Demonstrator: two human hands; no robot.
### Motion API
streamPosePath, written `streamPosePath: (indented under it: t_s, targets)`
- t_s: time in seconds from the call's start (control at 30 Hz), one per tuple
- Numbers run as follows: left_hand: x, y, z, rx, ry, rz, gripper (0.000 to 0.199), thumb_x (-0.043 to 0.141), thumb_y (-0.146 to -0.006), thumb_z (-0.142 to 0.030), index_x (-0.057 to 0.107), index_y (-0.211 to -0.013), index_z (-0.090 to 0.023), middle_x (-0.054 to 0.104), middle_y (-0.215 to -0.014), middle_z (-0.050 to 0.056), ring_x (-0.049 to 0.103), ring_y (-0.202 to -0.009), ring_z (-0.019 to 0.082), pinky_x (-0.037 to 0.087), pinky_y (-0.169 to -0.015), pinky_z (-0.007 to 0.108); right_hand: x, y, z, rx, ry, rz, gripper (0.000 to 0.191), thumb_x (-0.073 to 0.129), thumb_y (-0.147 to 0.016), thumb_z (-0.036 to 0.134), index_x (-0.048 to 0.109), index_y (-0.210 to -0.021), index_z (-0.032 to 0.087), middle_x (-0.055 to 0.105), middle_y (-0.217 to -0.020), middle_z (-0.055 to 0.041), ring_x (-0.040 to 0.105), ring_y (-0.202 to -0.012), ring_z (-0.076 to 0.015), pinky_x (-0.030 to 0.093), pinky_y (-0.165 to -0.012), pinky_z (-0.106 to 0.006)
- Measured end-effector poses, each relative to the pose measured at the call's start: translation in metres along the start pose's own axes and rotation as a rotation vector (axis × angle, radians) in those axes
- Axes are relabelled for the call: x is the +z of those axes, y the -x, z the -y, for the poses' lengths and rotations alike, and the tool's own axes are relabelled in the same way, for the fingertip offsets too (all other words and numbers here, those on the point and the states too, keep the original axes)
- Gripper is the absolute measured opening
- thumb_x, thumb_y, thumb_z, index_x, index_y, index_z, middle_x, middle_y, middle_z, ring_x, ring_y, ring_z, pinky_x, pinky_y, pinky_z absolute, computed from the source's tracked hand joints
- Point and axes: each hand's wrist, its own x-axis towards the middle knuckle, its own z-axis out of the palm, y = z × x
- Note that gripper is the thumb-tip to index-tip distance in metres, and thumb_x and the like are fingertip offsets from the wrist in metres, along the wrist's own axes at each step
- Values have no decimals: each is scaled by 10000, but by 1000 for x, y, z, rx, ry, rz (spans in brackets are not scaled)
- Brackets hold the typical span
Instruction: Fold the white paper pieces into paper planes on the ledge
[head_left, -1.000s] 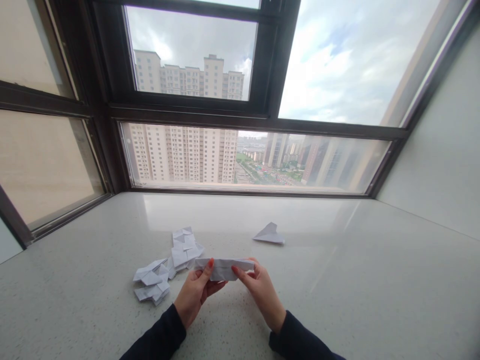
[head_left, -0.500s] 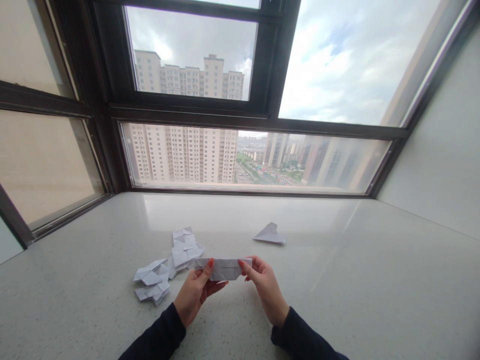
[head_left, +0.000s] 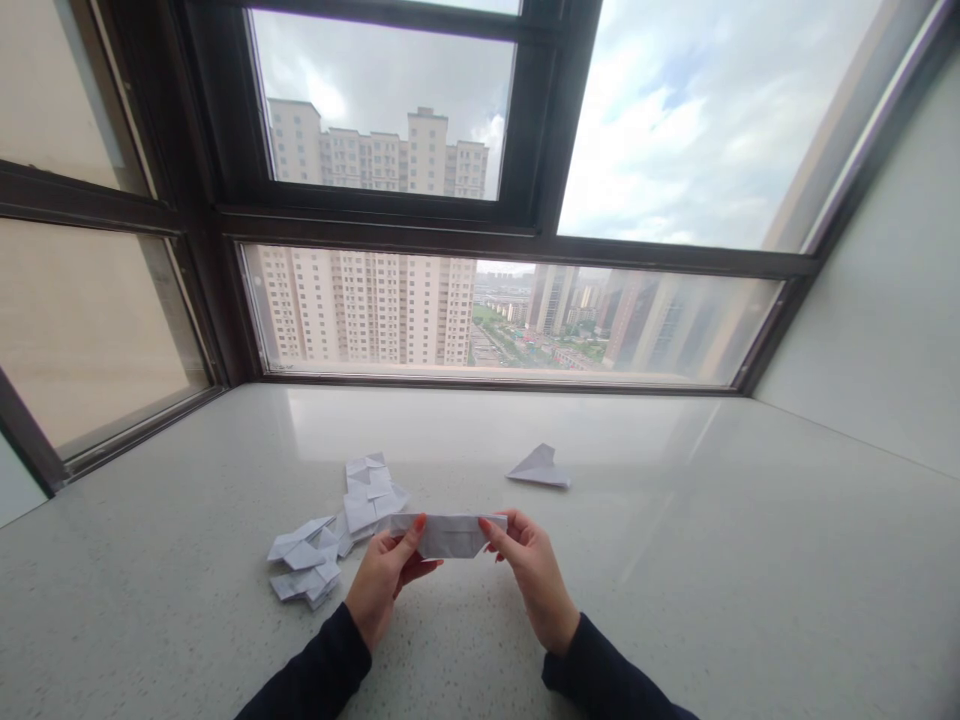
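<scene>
Pinching a long, folded white paper strip (head_left: 452, 537) with left hand (head_left: 375, 588) at nine o'clock, right hand (head_left: 545, 585) at three, likely to steady it level; near folded white paper pieces (head_left: 370, 505) at ten, apart from pointed white paper dart (head_left: 539, 467) at two.

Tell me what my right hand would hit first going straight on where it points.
Beyond the folded paper strip that your right hand holds, the way looks free across the pale sill. The dark window frame would probably come first, though the hand's height above the sill is unclear.
</scene>
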Motion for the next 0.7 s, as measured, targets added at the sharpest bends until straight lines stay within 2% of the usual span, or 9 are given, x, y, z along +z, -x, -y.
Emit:
streamPosePath:
  t_s: [0.17,0.33,0.43,0.53,0.63,0.7]
  targets:
    - [-1,-2,4,46,-52,-37,404,691,-553,-413,652,-816,-110,682,-744,64,621,-670,174,512,-607,266,-1,0,-5,-24,55,-31,325,630,-618,456,559,-658,141,526,-489,20,450,-449,-106,335,-419,-216]
    - [-1,-1,2,116,-177,-65,439,686,-531,-453,645,-780,-94,683,-715,63,627,-669,198,526,-594,291,0,1,-6,-17,62,-9,311,620,-636,440,556,-669,138,529,-502,19,452,-472,-108,334,-442,-215]
    - [0,-1,2,78,-202,-49,441,678,-544,-454,632,-798,-97,686,-715,65,638,-658,199,523,-604,292,-3,-2,-3,-16,44,6,304,626,-625,434,554,-661,141,556,-549,5,479,-523,-124,353,-493,-228]
    - [1,0,1,-29,-204,0,410,656,-584,-445,617,-789,-93,691,-721,91,648,-669,196,510,-603,260,-15,-11,2,-15,82,38,303,619,-617,435,554,-666,143,595,-621,-22,520,-594,-159,378,-560,-258]
    - [2,3,-1,-119,-200,23,416,595,-656,-428,578,-915,-103,696,-737,113,654,-659,182,495,-573,238,-38,-25,8,-11,306,-9,290,573,-638,442,560,-679,155,615,-653,-32,548,-643,-191,377,-601,-285]
    - [2,3,-1,-149,-230,31,449,568,-681,-390,528,-1025,-105,699,-689,104,653,-596,170,483,-529,231,-59,-34,11,-7,648,-141,245,545,-661,419,568,-664,174,613,-626,-16,558,-671,-206,353,-638,-305]
